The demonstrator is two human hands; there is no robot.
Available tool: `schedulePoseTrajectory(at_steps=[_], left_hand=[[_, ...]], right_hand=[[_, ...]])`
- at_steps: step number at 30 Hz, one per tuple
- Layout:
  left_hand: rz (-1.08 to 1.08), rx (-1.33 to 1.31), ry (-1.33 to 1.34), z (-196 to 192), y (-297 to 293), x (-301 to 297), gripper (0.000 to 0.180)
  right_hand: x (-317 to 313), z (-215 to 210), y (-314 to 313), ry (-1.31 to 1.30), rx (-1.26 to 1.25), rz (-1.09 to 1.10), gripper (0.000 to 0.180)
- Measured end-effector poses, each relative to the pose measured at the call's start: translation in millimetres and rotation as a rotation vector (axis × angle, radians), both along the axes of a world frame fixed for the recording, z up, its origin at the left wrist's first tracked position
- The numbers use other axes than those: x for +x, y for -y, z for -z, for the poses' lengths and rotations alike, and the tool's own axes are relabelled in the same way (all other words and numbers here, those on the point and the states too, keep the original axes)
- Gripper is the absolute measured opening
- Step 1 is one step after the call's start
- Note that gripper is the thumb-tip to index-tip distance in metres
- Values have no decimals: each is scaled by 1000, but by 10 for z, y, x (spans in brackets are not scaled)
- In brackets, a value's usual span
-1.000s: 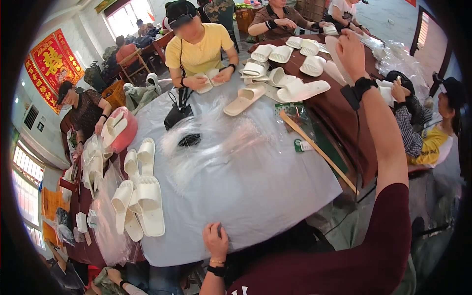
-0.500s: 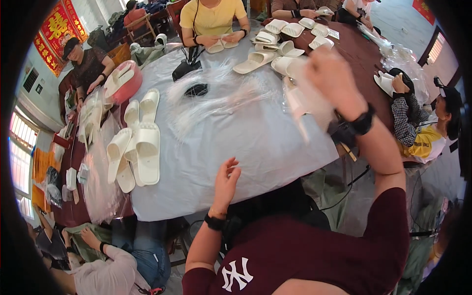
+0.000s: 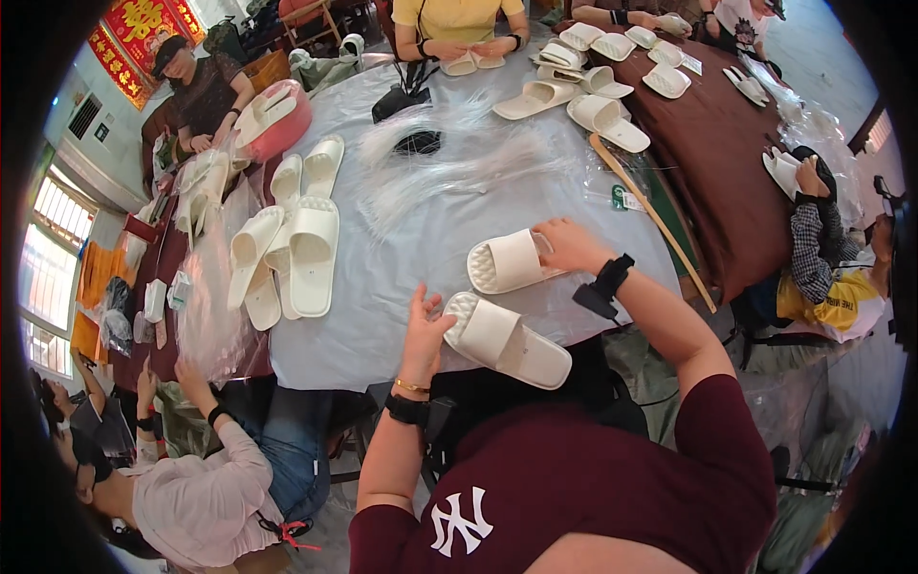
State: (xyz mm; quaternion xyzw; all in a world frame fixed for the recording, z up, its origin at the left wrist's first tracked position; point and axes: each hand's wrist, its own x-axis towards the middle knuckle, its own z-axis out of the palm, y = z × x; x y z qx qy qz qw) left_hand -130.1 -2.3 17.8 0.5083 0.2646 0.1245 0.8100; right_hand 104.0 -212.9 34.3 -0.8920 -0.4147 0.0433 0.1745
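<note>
Two cream-white slippers lie at the near edge of the plastic-covered table, toes pointing left. My right hand (image 3: 576, 246) grips the farther slipper (image 3: 504, 263) at the open end of its strap, covering part of its sole. Beside the toe of the nearer slipper (image 3: 507, 341), my left hand (image 3: 421, 333) is open, fingers apart and pointing up. Its thumb comes close to the toe; whether it touches I cannot tell. The nearer slipper's heel reaches over the table edge toward me.
To the left lies a group of slippers (image 3: 314, 253). More slippers (image 3: 605, 120) are at the far right, near a long wooden stick (image 3: 660, 226). Clear plastic strands (image 3: 430, 182) spread across the middle. Co-workers sit around the table; one handles slippers (image 3: 470, 63) opposite me.
My right hand came down from the far right to the table in front of me. Two slippers now lie there. My left hand moved slightly left. The whole view shifted.
</note>
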Motion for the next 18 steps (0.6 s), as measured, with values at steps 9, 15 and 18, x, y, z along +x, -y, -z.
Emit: schedulePoseTrajectory(at_steps=[9, 15, 18], left_hand=[[129, 279, -86, 87, -345, 490, 73], [23, 663, -66, -9, -432, 873, 68], [84, 1088, -82, 52, -380, 764, 70]], right_hand=[[-279, -138, 199, -211, -145, 188, 50], [-442, -143, 388, -249, -115, 271, 48], [-463, -174, 453, -317, 17, 290, 64]])
